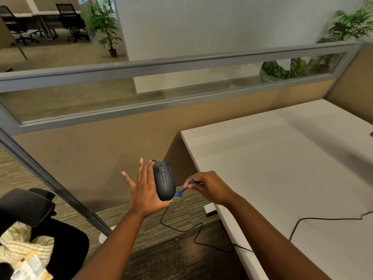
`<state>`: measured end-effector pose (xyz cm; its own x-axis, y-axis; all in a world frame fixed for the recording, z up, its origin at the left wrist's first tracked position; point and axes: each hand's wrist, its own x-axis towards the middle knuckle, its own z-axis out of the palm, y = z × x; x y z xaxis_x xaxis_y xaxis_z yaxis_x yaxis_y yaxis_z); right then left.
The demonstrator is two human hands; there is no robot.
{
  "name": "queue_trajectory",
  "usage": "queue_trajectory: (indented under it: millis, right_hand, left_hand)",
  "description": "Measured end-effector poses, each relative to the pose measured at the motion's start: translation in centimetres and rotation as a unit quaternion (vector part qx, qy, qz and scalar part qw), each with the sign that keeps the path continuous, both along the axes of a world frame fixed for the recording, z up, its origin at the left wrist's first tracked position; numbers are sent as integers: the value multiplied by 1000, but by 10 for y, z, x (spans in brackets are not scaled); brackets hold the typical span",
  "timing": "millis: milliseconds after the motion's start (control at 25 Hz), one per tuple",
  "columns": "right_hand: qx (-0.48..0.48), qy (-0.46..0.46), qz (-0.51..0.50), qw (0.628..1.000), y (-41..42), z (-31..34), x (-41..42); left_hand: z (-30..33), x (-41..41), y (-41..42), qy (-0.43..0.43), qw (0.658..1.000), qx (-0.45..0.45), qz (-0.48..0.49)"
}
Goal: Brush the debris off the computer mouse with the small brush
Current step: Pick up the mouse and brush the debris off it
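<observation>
Left hand (144, 191) flat, fingers straight, props the computer mouse (163, 180) on its palm, off the desk (282, 158) edge above the carpet. Right hand (207, 186) pinches the small brush (182, 190), bristles at mouse's lower right side. Brushing looks mid-way; debris too small to judge.

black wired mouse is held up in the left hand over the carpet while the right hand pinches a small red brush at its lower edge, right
Not quite: the head view shows the small brush is blue, not red. The rest holds: the left hand holds the black wired mouse over the carpet, right hand pinching the brush.
</observation>
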<state>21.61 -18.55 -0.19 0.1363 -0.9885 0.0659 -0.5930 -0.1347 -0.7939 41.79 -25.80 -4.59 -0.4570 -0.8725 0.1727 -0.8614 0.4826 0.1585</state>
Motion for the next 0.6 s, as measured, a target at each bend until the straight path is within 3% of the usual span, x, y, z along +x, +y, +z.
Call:
queue_trajectory:
  millis: [80, 200, 240, 480, 600]
  right_hand:
    - [-13, -26, -26, 999, -3, 2, -1]
    - [-38, -217, -114, 969, -6, 6, 1]
    - [-48, -244, -128, 960, -7, 7, 3]
    - [-5, -173, -30, 984, -8, 8, 8]
    - [-29, -277, -86, 956, -10, 12, 9]
  left_hand:
    - [0, 0, 0, 2, 1000, -2, -3]
    - [1, 1, -2, 3, 1000, -5, -5]
    - [1, 2, -2, 4, 1000, -5, -7]
    - [-1, 6, -3, 5, 1000, -8, -4]
    - [1, 5, -3, -19, 999, -11, -25]
